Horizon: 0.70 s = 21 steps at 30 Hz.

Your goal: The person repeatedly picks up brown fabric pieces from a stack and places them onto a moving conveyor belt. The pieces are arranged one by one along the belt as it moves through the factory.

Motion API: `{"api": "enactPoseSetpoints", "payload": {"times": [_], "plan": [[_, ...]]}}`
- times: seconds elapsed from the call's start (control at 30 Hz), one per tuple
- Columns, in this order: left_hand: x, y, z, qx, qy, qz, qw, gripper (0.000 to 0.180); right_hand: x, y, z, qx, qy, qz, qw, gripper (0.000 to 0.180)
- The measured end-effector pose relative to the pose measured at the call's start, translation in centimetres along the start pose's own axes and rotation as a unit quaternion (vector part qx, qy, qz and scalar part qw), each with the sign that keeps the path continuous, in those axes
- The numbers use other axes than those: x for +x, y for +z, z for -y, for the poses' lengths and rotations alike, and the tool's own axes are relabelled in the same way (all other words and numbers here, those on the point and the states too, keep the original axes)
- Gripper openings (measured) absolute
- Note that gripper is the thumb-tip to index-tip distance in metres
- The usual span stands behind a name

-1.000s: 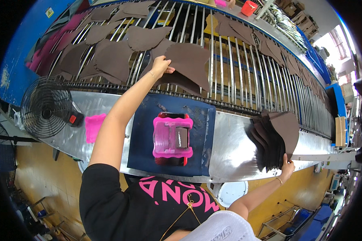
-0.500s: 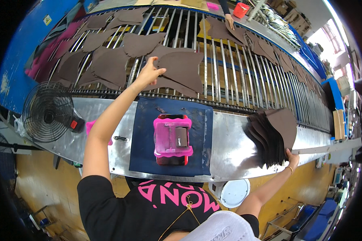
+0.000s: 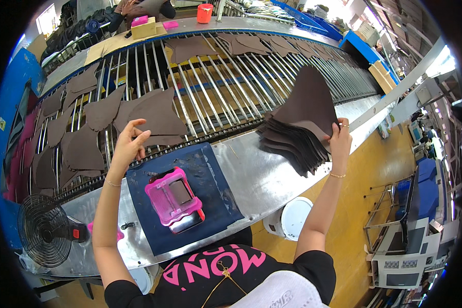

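My right hand [image 3: 340, 142] pinches the edge of a dark brown cut piece [image 3: 313, 100]. That piece is thin, curved and flexible, and it stands raised over a fanned stack of similar pieces [image 3: 295, 149] on the metal table. My left hand [image 3: 131, 143] is empty with its fingers apart, above the near edge of the roller conveyor. Close beyond it lie overlapping brown cut pieces [image 3: 161, 115] on the rollers. Between my arms, a pink plastic frame [image 3: 161, 197] with a phone-like device [image 3: 187, 222] under it rests on a dark blue sheet [image 3: 215, 190].
A black wire fan [image 3: 45, 231] stands at the table's left end. Rollers [image 3: 226, 97] run along the far side, carrying more brown pieces [image 3: 82, 149]. Across them are a red bucket [image 3: 204, 14] and another person's arm [image 3: 119, 18]. A white bucket [image 3: 296, 218] stands below the table's near edge.
My right hand has lifted a brown piece up from the stack. My left hand has drawn back from the pieces on the rollers. The view has turned to the right.
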<state>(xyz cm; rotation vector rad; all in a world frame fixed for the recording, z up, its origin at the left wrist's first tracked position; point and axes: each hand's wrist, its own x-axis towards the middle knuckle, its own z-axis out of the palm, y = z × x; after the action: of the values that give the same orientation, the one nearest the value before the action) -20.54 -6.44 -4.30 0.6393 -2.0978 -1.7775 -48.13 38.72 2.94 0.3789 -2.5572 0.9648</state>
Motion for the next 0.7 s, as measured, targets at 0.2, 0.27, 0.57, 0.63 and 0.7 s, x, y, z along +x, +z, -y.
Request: {"api": "enactPoseSetpoints", "payload": {"times": [0.2, 0.27, 0.57, 0.63, 0.7], "plan": [[-2.7, 4.3, -2.6, -0.062, 0.161, 0.005, 0.985, 0.058, -5.1, 3.0, 9.5, 0.417, -0.086, 0.099, 0.899, 0.024], [-3.3, 3.7, -2.8, -0.061, 0.175, 0.036, 0.982, 0.055, -7.8, 5.5, 12.1, 0.503, -0.099, 0.149, 0.845, 0.026], [-15.1, -7.3, -7.9, 0.075, 0.080, -0.150, 0.983, 0.024, -17.3, 14.2, 17.3, 0.456, -0.175, 0.374, 0.788, 0.021], [-17.6, -9.0, -7.5, 0.118, 0.065, -0.185, 0.973, 0.019, -18.3, 15.2, 18.2, 0.393, -0.256, 0.394, 0.791, 0.016], [-19.3, -9.3, -6.9, 0.119, 0.068, -0.227, 0.964, 0.016, -18.7, 16.0, 18.8, 0.357, -0.267, 0.407, 0.797, 0.013]]}}
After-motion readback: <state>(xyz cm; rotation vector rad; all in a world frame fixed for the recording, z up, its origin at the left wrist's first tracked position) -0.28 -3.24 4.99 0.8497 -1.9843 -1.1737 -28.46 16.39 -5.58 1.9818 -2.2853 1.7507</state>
